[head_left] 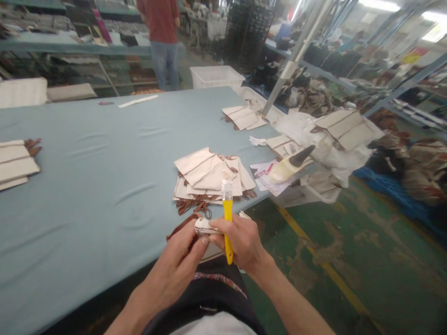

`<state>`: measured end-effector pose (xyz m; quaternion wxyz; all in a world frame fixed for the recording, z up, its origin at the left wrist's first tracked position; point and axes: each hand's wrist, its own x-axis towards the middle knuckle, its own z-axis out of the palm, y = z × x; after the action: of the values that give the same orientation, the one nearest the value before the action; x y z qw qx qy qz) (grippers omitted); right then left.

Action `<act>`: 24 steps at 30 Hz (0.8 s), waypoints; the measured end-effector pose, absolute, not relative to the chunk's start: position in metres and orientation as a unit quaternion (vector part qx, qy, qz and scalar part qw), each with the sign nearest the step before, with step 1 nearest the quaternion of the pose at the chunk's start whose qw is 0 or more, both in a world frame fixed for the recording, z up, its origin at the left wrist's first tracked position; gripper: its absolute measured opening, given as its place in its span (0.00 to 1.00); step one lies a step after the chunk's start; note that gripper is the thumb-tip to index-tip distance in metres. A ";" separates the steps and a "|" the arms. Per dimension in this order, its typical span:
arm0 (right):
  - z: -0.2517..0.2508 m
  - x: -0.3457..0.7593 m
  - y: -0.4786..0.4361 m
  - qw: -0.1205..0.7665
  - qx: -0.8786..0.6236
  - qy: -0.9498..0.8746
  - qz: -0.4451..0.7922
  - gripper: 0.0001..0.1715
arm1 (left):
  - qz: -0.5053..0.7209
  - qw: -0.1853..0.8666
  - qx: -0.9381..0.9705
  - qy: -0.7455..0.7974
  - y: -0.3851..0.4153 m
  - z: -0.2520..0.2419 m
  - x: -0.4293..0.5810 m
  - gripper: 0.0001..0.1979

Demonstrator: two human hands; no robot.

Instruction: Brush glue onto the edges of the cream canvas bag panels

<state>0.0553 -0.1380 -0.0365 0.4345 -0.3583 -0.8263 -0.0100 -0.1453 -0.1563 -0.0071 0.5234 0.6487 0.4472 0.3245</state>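
Close to my body, at the table's near edge, a cream fabric piece [206, 226] with brown edging is folded between my hands. My left hand [179, 251] is closed on its left side, where a brown strap [183, 226] sticks out. A flat paintbrush [228, 209] with a yellow handle stands upright in my right hand [246, 239], bristles up. The thumb and fingers of that hand also pinch the fabric's right end. Just beyond lies a stack of cream fabric pieces [200, 170] with brown seams and straps hanging from its edge.
A blue-green cloth covers the table [87, 186]. More fabric pieces [16, 163] lie at left, others [242, 116] far right. A pale yellow bottle [284, 170] with a dark tip rests on papers, above a plastic bin [310, 200]. A metal post [289, 70] slants behind. Someone [160, 28] stands across.
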 end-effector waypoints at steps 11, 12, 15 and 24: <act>-0.016 0.120 -0.159 0.582 -0.455 -0.635 0.224 0.13 | 0.337 0.396 0.719 0.462 -0.159 -0.012 -0.104 0.16; -0.014 0.127 -0.164 0.578 -0.466 -0.625 0.239 0.13 | 0.342 0.376 0.727 0.462 -0.159 -0.014 -0.101 0.16; -0.005 0.141 -0.176 0.570 -0.476 -0.620 0.254 0.14 | 0.353 0.334 0.748 0.452 -0.159 -0.019 -0.094 0.15; 0.008 0.129 -0.177 0.645 -0.401 -0.518 0.394 0.14 | 0.374 0.308 0.751 0.449 -0.161 -0.019 -0.088 0.15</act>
<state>0.1287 -0.1774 0.0075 0.6453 -0.4005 -0.5175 0.3941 -0.0877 -0.1610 -0.0188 0.3077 0.7508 0.4490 0.3743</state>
